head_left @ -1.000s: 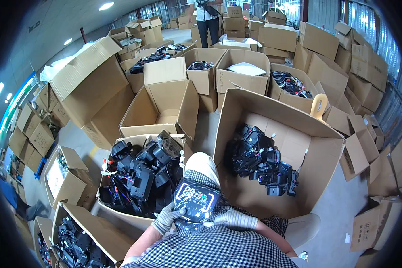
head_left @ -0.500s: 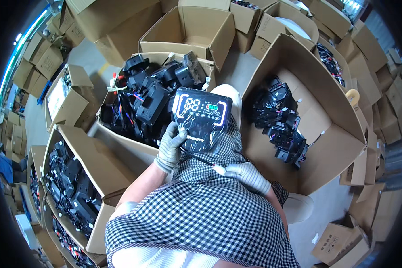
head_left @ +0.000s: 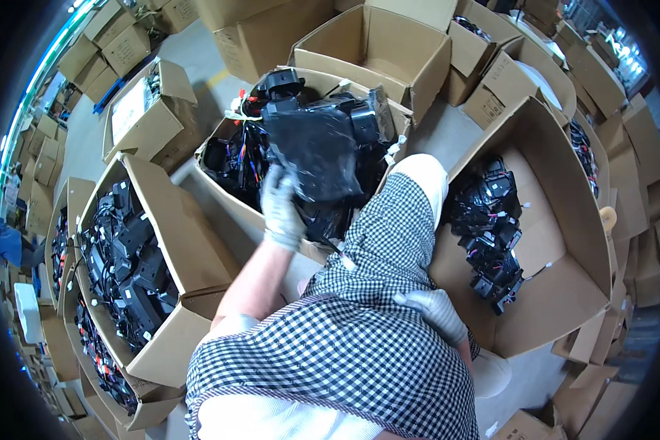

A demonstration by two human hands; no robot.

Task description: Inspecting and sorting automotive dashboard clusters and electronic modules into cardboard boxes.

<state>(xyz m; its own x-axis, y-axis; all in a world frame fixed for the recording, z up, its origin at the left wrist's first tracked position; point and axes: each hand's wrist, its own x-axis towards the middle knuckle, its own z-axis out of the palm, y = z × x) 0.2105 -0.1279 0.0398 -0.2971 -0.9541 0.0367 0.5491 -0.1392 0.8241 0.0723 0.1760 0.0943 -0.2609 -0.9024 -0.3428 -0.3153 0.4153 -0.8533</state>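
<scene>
A flat square display panel (head_left: 317, 154) in glossy clear wrap is over an open box of black parts, its face dark. My left hand (head_left: 280, 205), in a pale knit glove, is closed on the panel's lower left edge, with the fingers partly hidden. From the panel's lower end a black cable hangs toward my lap, tipped with a white connector (head_left: 347, 262). My right hand (head_left: 434, 312), gloved likewise, rests on my black-and-white checked apron (head_left: 330, 345), apart from the connector. Its fingers are curled, and what they hold, if anything, is hidden.
The box (head_left: 235, 205) under the panel is heaped with black housings and coloured wires. At right, a large carton (head_left: 557, 293) contains several wired black units (head_left: 491, 235). Another full carton (head_left: 191, 323) stands at left. More cartons crowd the far side, including a tall-flapped one (head_left: 374, 62).
The panel's lit symbols have gone dark. My left hand has carried it forward over the box of parts. The white connector has come away from my right hand, which has shifted down the apron.
</scene>
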